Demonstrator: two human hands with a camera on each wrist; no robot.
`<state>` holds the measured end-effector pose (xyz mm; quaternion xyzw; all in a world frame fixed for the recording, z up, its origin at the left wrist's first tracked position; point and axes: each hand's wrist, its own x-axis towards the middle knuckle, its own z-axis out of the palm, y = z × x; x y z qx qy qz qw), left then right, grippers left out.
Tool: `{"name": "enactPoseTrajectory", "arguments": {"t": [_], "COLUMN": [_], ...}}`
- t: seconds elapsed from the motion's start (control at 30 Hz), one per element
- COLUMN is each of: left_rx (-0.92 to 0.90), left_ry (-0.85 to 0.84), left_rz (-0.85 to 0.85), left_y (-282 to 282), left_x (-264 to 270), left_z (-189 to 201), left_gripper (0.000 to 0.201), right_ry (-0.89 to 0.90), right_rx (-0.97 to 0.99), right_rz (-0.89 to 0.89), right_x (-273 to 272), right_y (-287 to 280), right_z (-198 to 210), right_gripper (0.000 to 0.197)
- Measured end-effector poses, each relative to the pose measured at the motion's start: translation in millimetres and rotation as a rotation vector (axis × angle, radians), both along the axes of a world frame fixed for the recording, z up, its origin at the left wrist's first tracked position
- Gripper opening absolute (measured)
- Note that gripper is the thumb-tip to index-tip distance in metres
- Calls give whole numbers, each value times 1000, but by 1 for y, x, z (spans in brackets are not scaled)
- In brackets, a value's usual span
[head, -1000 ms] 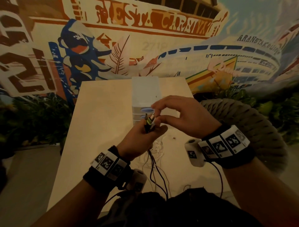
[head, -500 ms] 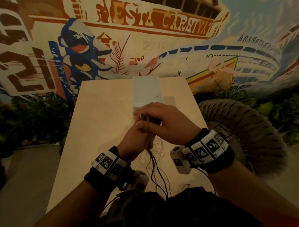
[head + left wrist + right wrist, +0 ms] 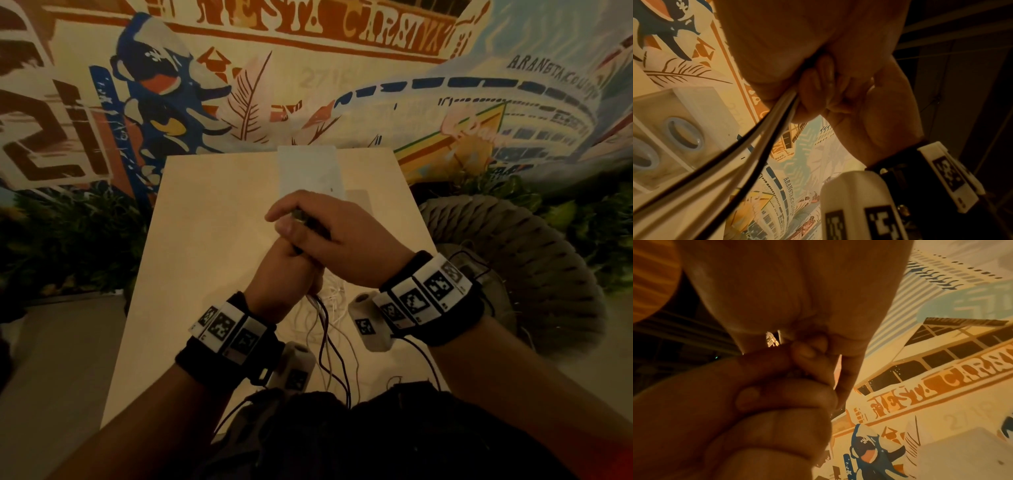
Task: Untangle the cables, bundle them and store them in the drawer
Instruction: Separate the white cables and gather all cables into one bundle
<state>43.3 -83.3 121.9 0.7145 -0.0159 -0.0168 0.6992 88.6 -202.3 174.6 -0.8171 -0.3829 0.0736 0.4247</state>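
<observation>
Several cables [image 3: 323, 337]: black and white strands gathered at their upper ends in the two hands, above the worktop's middle; the loose lengths hang toward 6 o'clock, and a white tangle [image 3: 334, 294] lies on the worktop just below the hands.
Left hand [image 3: 287, 270]: curled into a fist round the strands, gripping them from below.
Right hand [image 3: 329, 236]: laid over the left from 3 o'clock, fingers curled, thumb and forefinger pinching the plug ends [image 3: 298, 215] that stick up out of the fist.
Step in hand: judged to be the gathering of the ends into one bunch, ahead of coiling; nothing is bundled or stored yet.
Next move calls for: a firm hold at the top while the hanging strands are drawn clear of the white tangle, then wound; a snag there could drag the whole heap.
Drawer unit [image 3: 308, 169]: white box at 12 o'clock beyond the hands, on the pale worktop [image 3: 205, 222].
Left wrist view alone: strands [image 3: 764, 128] leaving the fist side by side, and the drawer fronts with blue ringed pulls [image 3: 685, 132], apparently closed.
Right wrist view alone: fingertips pressed together, cables hidden.
Head view alone: the hanging lengths and the woven seat [image 3: 513, 267] at 3 o'clock.
</observation>
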Motion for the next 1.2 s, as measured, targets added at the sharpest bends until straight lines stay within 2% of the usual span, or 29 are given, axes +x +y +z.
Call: {"name": "enactPoseTrajectory", "arguments": {"t": [0.07,0.13,0.2,0.23,0.27,0.3,0.33,0.37,0.43,0.57,0.73,0.83,1.0,1.07,1.13,1.2], "left_rx": [-31,-153,-300,-352,-380,-391,-395,-396,-394,-409,-454,-470,-463,-490,-503,-503], "left_ry": [24,59,72,70,57,44,39,45,80,162,276,339,383,380,391,413], "left_rz": [3,-9,20,44,61,63,53,39,19,39,77,77,78,96,117,128], "left_y": [0,2,6,8,10,13,15,19,29,45,53,54,38,35,34,31], "left_x": [0,1,2,3,4,6,7,8,8,2,-8,-12,-15,-12,-10,-10], "left_z": [1,-1,-3,-3,-1,1,2,3,1,-12,-28,-38,-52,-56,-62,-69], "left_gripper": [15,16,33,39,44,45,44,44,46,42,41,43,42,44,45,44], "right_ry": [-43,37,290,429,520,561,565,549,555,755,850,872,847,871,885,733], "right_rx": [-24,86,250,282,257,166,53,-46,-159,-164,-464,-627,-693,-653,-562,-524], "right_rz": [16,-3,-16,5,36,57,66,64,43,19,-55,-83,10,23,-21,-143], "right_x": [3,7,5,2,-1,-5,-10,-13,-16,-33,-70,-87,-85,-68,-39,-3], "right_y": [2,-1,-6,-7,-7,-7,-8,-10,-20,-56,-124,-156,-159,-160,-158,-155], "right_z": [-2,-13,-28,-39,-49,-59,-67,-74,-93,-136,-233,-269,-270,-258,-239,-227], "right_gripper": [31,49,73,76,70,54,36,27,36,42,46,46,38,51,54,44]}}
